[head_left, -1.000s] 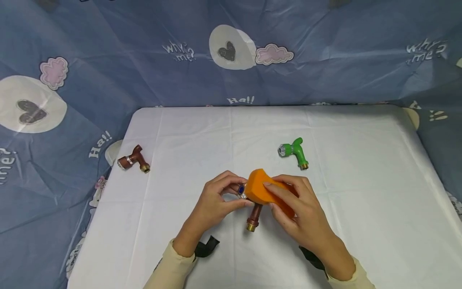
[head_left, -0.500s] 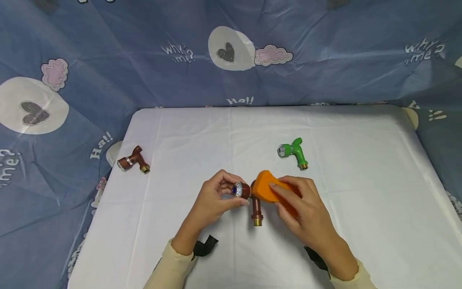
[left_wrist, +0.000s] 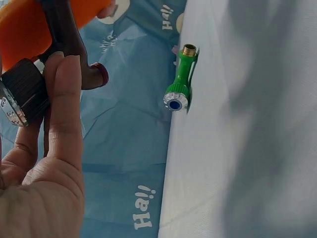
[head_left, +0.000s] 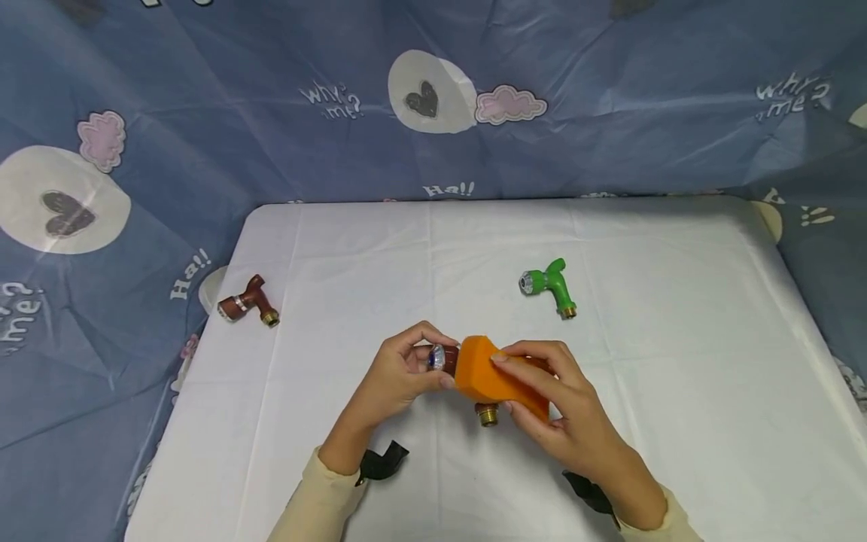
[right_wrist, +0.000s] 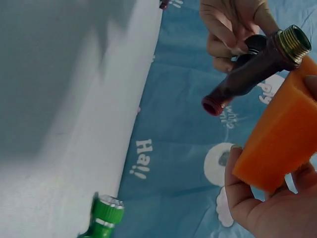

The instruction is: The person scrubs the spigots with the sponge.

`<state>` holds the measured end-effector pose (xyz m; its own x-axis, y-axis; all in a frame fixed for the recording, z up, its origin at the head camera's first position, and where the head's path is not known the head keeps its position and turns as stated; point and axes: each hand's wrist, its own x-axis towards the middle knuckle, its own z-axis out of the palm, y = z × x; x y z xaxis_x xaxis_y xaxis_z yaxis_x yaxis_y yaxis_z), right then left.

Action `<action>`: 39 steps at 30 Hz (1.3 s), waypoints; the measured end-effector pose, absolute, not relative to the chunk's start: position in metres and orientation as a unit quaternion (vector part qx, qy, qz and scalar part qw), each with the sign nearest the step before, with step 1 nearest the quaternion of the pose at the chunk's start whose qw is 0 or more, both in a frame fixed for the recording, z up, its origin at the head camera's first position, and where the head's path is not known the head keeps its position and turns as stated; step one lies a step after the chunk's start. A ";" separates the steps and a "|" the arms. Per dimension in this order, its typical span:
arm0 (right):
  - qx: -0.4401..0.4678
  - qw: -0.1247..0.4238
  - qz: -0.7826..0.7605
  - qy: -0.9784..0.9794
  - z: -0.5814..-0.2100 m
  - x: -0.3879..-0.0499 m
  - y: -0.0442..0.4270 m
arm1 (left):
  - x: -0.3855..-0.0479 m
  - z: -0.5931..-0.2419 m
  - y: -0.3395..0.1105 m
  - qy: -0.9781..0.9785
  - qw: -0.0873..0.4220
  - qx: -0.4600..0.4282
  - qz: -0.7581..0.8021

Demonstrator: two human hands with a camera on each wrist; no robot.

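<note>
My left hand (head_left: 400, 369) pinches the ribbed knob end of a brown tap (head_left: 445, 359) between thumb and fingers. That tap has a brass-threaded inlet, plain in the right wrist view (right_wrist: 293, 43), and a blue-centred silver cap on its knob. In my right hand (head_left: 569, 399) is an orange sponge (head_left: 497, 376), gripped with the thumb below and fingers on top. From the head view the sponge covers the middle of the tap's body; the left wrist view has the sponge (left_wrist: 25, 34) right behind the tap (left_wrist: 67, 37). Both are held above the table.
A second brown tap (head_left: 250, 301) lies at the table's left edge. Toward the back right lies a green tap (head_left: 552, 286). White cloth covers the table (head_left: 366, 263), and a blue printed curtain (head_left: 271, 135) hangs behind it. A black strap (head_left: 384, 461) dangles by the left wrist.
The sponge went right and off the knob, then back left and down over the tap's body. The held tap turned a little and shifted left, its threaded end now mostly under the sponge.
</note>
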<state>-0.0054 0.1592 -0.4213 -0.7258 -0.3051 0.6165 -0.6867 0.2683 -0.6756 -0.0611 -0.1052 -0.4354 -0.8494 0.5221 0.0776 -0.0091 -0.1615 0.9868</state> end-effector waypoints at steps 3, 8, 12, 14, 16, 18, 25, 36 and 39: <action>0.328 0.177 0.503 -0.780 -0.419 -0.007 0.157 | -0.062 -0.439 -0.107 0.618 0.191 0.204 0.735; 0.337 0.159 0.481 -0.794 -0.413 -0.009 0.155 | -0.062 -0.446 -0.108 0.592 0.213 0.205 0.749; 0.347 0.155 0.458 -0.804 -0.408 -0.011 0.152 | -0.060 -0.448 -0.110 0.581 0.208 0.210 0.759; 0.351 0.158 0.441 -0.811 -0.407 -0.012 0.150 | -0.059 -0.449 -0.111 0.575 0.205 0.212 0.764; 0.353 0.160 0.419 -0.821 -0.406 -0.014 0.150 | -0.059 -0.449 -0.111 0.576 0.205 0.207 0.763; 0.351 0.162 0.398 -0.832 -0.406 -0.015 0.150 | -0.059 -0.450 -0.111 0.580 0.205 0.204 0.762; 0.351 0.211 0.362 -0.837 -0.411 -0.017 0.156 | -0.061 -0.450 -0.107 0.590 0.211 0.196 0.755; 0.321 0.204 0.381 -0.843 -0.424 -0.016 0.184 | -0.063 -0.445 -0.102 0.583 0.197 0.219 0.757; 0.306 0.196 0.384 -0.849 -0.427 -0.016 0.192 | -0.063 -0.444 -0.102 0.579 0.188 0.224 0.761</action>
<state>-0.0164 0.1918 -0.4269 -0.7358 -0.3692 0.5677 -0.6700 0.5182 -0.5315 -0.0625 -0.1023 -0.4439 -0.8288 0.5460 0.1223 -0.0273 -0.2577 0.9658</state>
